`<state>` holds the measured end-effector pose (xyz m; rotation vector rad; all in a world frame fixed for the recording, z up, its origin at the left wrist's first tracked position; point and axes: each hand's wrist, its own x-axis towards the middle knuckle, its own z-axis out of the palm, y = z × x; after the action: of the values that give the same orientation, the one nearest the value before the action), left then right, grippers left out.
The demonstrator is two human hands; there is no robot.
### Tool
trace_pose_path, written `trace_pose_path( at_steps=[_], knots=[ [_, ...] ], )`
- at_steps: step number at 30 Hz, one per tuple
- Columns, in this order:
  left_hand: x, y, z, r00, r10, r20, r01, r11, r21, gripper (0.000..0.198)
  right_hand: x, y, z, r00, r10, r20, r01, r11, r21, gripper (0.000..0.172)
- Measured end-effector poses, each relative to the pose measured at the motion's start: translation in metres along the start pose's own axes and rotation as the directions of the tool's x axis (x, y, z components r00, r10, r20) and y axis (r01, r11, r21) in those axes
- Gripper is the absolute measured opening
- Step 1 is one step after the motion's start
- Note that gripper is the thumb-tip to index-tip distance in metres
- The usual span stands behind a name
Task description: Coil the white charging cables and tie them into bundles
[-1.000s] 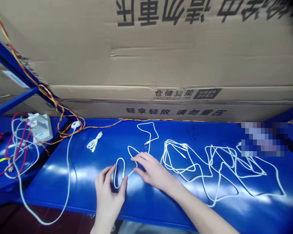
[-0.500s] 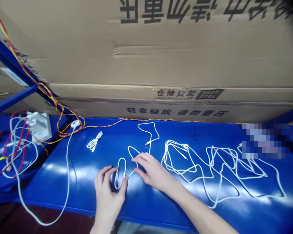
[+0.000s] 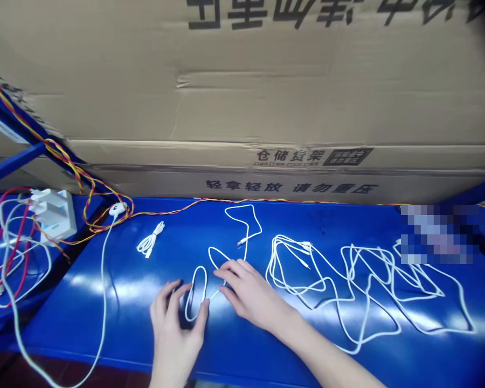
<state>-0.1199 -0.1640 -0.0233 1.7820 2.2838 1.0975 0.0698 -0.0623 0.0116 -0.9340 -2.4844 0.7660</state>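
Note:
A thin white cable [image 3: 242, 223] snakes over the blue shelf [image 3: 267, 334] and ends in a small oval loop [image 3: 195, 293] near the front. My left hand [image 3: 174, 328] rests flat beside that loop, thumb and index finger pinching its two sides. My right hand [image 3: 248, 291] lies just to the right, fingers stretched out and pressing the cable next to a second loop [image 3: 217, 258].
A long tangled white cable [image 3: 367, 280] sprawls over the right half. A small coiled white cable [image 3: 149, 241] lies at the left, near a white lead with a puck [image 3: 115, 209]. Red-yellow wires [image 3: 81, 172] and a white adapter [image 3: 54, 213] sit far left. Cardboard boxes [image 3: 267, 108] wall the back.
Both hands stay on the cable loop; the view has shifted slightly, so everything sits a little lower and further left. The loop looks a touch narrower.

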Motion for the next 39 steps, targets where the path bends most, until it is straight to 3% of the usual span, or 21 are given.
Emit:
trace_pose_path(
  at_steps=[27, 39],
  knots=[
    [0.001, -0.017, 0.011, 0.995, 0.088, -0.040, -0.087, 0.996, 0.018, 0.037, 0.000, 0.000, 0.000, 1.000, 0.011, 0.003, -0.011, 1.000, 0.014, 0.037],
    [0.000, -0.016, 0.012, 0.998, 0.063, -0.026, -0.063, 0.998, 0.010, 0.038, -0.001, -0.002, -0.001, 1.000, 0.004, 0.004, -0.004, 1.000, -0.021, 0.034]
  ],
)
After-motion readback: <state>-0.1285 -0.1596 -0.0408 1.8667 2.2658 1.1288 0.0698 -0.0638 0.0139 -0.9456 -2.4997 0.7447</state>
